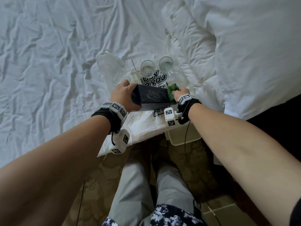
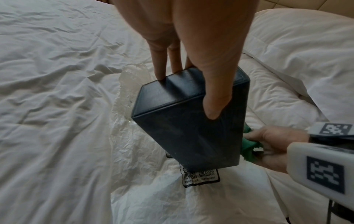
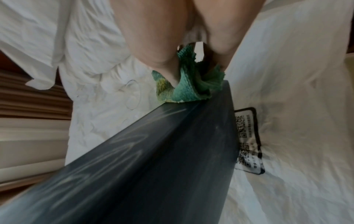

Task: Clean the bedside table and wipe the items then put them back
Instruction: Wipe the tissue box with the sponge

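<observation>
My left hand (image 1: 123, 95) grips one end of a dark blue rectangular box (image 1: 149, 97), thumb on one side and fingers (image 2: 160, 63) on the other, holding it tilted above the bed. Wet wipe streaks show on the box's upper face (image 3: 122, 151). My right hand (image 1: 180, 93) pinches a crumpled green cloth (image 1: 172, 93) and presses it against the box's far right end (image 3: 220, 91); the same cloth (image 3: 184, 87) shows bunched under my fingers. In the left wrist view the box (image 2: 189, 121) hides most of the cloth (image 2: 249, 145).
Two clear glasses (image 1: 147, 67) (image 1: 166, 64) stand on a white printed plastic bag (image 1: 146, 124) spread over the crumpled white sheet (image 1: 48, 62). A thin clear rod (image 1: 136, 70) lies beside them. A white duvet (image 1: 244, 46) is heaped on the right. A white bin (image 1: 184, 136) stands on the floor.
</observation>
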`<state>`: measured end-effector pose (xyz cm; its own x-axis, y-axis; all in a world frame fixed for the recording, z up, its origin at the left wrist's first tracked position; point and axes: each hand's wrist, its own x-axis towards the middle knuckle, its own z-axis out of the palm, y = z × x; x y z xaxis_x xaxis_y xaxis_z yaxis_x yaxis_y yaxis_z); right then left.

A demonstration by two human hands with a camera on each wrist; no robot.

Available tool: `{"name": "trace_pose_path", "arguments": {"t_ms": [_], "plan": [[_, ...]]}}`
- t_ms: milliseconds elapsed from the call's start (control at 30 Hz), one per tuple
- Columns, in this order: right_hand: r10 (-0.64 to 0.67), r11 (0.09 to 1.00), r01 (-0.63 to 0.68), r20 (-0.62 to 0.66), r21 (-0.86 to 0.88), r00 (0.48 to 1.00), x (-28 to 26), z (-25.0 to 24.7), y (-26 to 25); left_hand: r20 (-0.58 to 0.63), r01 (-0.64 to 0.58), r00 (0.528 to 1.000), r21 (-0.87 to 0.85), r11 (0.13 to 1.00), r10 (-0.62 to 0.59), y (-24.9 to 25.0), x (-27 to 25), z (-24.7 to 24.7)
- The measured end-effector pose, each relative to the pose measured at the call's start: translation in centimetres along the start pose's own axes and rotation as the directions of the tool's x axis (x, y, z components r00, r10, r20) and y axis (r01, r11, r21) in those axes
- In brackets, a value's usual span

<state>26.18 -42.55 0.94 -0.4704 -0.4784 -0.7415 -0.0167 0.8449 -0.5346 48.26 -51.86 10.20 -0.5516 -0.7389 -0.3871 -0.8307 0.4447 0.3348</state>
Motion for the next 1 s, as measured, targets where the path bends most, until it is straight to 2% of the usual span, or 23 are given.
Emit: {"name": "trace_pose_path", "arguments": {"t_ms": [133,433,600,733,867,1000], "plan": [[-0.032,0.999,0.032,0.009,-0.015,0.999,-0.9,0.4,-1.0,0.002,-0.017,1.0,0.029,0.999,0.017,0.7,0.3,0.0],[-0.123,0.99,0.12,0.028,0.076,0.992,-3.0,0.6,-2.3,0.032,-0.004,0.999,0.077,0.997,0.002,1.8,0.7,0.0],[-0.151,0.988,0.15,0.022,0.046,0.988,-3.9,1.3,-3.5,0.054,0.024,0.998,0.084,0.996,-0.029,1.8,0.8,-0.3],[-0.154,0.986,0.15,0.052,0.069,0.987,-4.0,0.3,-3.9,0.062,0.029,0.997,0.092,0.995,-0.034,1.9,0.9,-0.6],[-0.116,0.979,0.122,-0.048,0.164,0.992,-3.5,-1.6,-3.1,0.066,0.03,0.997,0.082,0.996,-0.036,2.1,1.2,-0.9],[-0.05,0.993,0.053,-0.028,0.105,0.998,-2.8,-1.4,-1.6,0.06,0.025,0.998,0.076,0.997,-0.03,1.8,1.1,-0.8]]}}
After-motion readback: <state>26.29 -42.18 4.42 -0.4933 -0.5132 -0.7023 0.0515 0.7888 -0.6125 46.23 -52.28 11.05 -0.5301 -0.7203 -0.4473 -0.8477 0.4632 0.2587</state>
